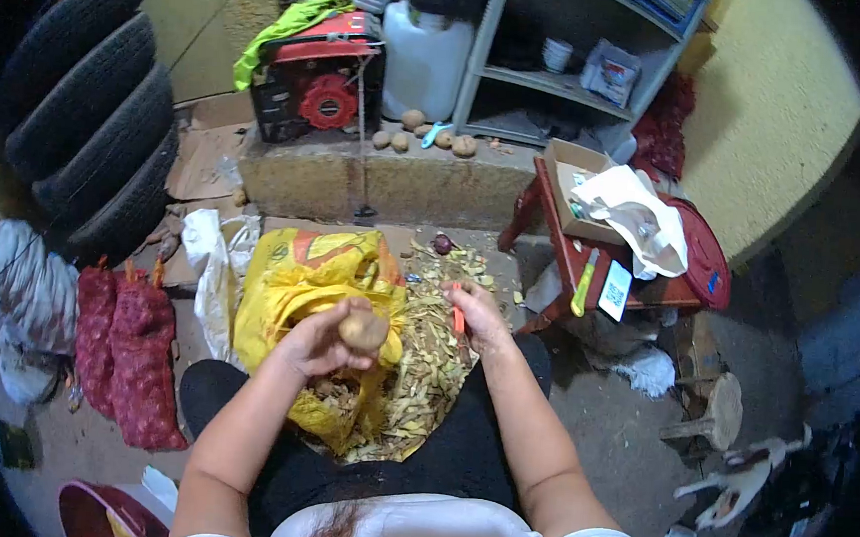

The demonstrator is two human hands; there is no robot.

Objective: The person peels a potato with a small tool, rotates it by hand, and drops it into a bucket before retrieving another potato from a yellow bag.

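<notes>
My left hand [323, 341] is closed round a light brown potato [363, 331], held above a yellow plastic bag [321, 261]. To the right, my right hand [476, 317] grips an orange-red peeler [458, 308], apart from the potato. Under and between both hands lies a heap of peelings [423, 368], partly spread between my legs. A dark red onion [442, 243] rests at the far end of the peelings.
Ahead, a concrete ledge [386, 188] bears several potatoes [463, 146] and a red generator [327, 97]. At right stands a red table [575, 269] with a knife [584, 284] and phone [615, 288]. Tyres [93, 95] and red mesh sacks [140, 358] are at left; a stool [724, 411] is right.
</notes>
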